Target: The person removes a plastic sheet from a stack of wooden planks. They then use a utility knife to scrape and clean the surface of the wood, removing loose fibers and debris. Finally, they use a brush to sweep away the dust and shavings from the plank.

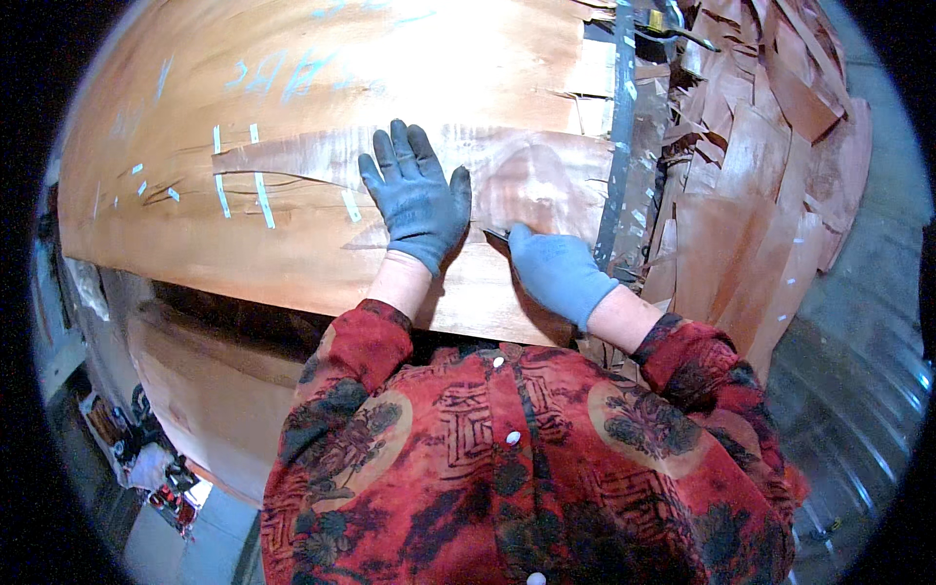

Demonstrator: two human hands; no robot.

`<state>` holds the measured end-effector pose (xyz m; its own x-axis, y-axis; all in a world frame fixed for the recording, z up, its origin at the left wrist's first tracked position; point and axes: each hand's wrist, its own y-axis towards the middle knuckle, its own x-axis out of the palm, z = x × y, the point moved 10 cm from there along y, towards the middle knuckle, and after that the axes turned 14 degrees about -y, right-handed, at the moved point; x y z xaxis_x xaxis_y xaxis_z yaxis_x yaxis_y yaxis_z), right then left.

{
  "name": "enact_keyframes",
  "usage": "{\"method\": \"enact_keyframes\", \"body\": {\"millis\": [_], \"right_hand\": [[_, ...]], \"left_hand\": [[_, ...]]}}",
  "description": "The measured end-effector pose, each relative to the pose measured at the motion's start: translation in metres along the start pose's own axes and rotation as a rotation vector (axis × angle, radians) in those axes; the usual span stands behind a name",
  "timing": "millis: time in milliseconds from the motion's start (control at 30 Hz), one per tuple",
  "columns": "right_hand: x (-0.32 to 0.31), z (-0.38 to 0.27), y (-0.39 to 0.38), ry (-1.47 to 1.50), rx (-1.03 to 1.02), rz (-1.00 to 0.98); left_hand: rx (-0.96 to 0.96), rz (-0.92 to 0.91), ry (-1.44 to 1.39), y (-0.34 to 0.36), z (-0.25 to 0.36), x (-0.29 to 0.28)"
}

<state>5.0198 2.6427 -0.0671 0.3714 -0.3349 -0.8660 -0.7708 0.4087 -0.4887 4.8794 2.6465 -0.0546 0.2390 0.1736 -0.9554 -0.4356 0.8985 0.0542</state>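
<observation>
One long, pale-brown wood-veneer strip [531, 175] runs left-right beneath the spread left fingers [420, 146] and just beyond the right fingers [524, 238], closed around a slim dark tool [496, 235].

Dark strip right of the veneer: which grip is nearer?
Right. The right grip is just left of the dark strip's lower end; the left grip is farther left, flat on the veneer.

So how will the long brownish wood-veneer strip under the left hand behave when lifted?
The brownish veneer strip looks sheet-thin, so it's probably light and floppy. Its tapering left end may split: nearby brown veneer scraps show ragged edges.
</observation>
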Motion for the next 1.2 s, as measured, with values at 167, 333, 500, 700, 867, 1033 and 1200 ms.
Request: {"method": "enact_keyframes", "body": {"millis": [167,333,500,700,867,1033,1200], "right_hand": [[-0.01,0.009,-0.009,-0.064,-0.082,-0.066],[0.002,0.028,-0.023,-0.127,-0.124,-0.047],[0.0,0.038,-0.028,-0.14,-0.182,-0.058],[0.012,0.069,-0.051,-0.163,-0.153,-0.07],[0.029,0.09,-0.061,-0.165,-0.107,-0.192],[0.038,0.131,-0.102,-0.208,-0.078,-0.188],[-0.023,0.129,-0.085,0.015,0.059,0.05]], "left_hand": [[-0.02,-0.007,0.015,0.0,-0.001,0.003],[-0.022,0.022,0.036,0.0,-0.003,0.006],[-0.007,0.028,0.032,0.001,-0.001,0.007],[-0.001,0.07,0.046,-0.001,-0.003,0.006],[0.021,0.074,0.045,0.001,0.002,0.003],[0.004,0.061,0.036,-0.001,0.004,0.0],[-0.054,0.051,0.027,0.0,-0.003,-0.002]]}}
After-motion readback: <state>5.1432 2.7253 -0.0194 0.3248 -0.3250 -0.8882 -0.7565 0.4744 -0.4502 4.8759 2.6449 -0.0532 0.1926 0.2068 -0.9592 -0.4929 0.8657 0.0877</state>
